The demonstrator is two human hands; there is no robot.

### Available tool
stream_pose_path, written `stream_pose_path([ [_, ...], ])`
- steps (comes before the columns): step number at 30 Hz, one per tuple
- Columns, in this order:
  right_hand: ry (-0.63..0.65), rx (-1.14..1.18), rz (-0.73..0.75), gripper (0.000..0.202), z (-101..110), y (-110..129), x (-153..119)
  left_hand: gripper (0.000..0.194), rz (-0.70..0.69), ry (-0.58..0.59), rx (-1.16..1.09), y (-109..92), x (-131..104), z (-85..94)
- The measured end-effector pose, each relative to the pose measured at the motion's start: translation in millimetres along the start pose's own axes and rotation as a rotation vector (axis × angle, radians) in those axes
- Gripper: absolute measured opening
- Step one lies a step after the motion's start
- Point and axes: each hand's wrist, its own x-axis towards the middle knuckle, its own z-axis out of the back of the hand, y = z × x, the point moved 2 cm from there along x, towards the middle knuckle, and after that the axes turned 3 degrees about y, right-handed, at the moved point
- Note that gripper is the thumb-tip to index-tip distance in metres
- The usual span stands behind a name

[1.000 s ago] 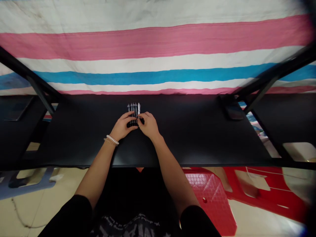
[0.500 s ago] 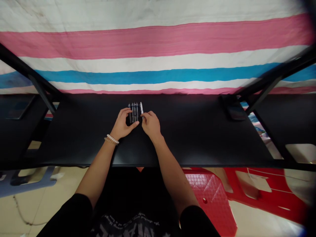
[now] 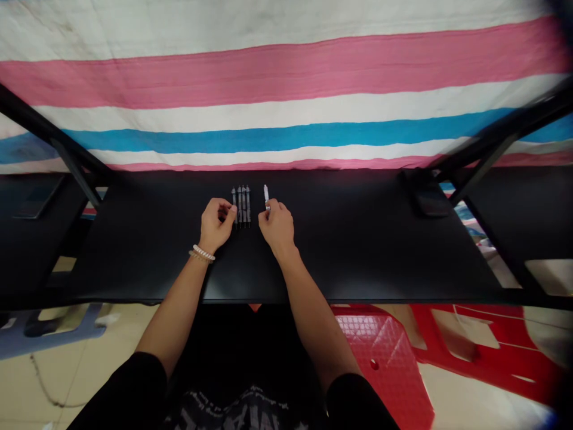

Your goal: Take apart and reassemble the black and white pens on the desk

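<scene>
Several dark, see-through pens (image 3: 244, 206) lie side by side on the black table, tips pointing away from me. The leftmost pen (image 3: 234, 196) sits slightly apart from the others. My left hand (image 3: 216, 225) is at its left side, fingers curled, with thumb and forefinger pinched at that pen. To the right of the row, a white pen (image 3: 266, 192) points away from me. My right hand (image 3: 277, 228) is closed on its lower part, which the fingers hide. A gap of bare table separates the white pen from the dark ones.
The black table (image 3: 358, 239) stretches to both sides. A dark flat object (image 3: 432, 200) lies near its right end, by the black metal frame (image 3: 487, 143). A striped sheet (image 3: 286, 77) hangs behind. Below are a red stool (image 3: 380, 358) and a blue-grey stool (image 3: 54, 340).
My right hand has moved the white pen right, away from the dark row. My left hand, spread around the dark pens before, has drawn left and closed at the leftmost one.
</scene>
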Motion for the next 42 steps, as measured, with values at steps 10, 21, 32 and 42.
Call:
stream_pose_path([
  [10, -0.018, 0.696, 0.176, 0.017, -5.2, 3.4, 0.3, 0.048, 0.288, 0.168, -0.677, -1.3, -2.5, -12.2],
  [21, 0.349, 0.779, 0.171, 0.044, -2.6, 16.5, -7.5, 0.033, 0.315, 0.144, -0.931, -13.3, 0.5, -2.0],
  [32, 0.118, 0.555, 0.346, 0.029, 0.4, 19.7, -11.0, 0.033, 0.367, 0.044, -0.889, -0.6, -0.5, -5.0],
  [42, 0.127, 0.932, 0.174, 0.032, -0.6, 18.6, -5.6, 0.03, 0.352, 0.029, -0.929, -0.1, 0.6, -3.3],
])
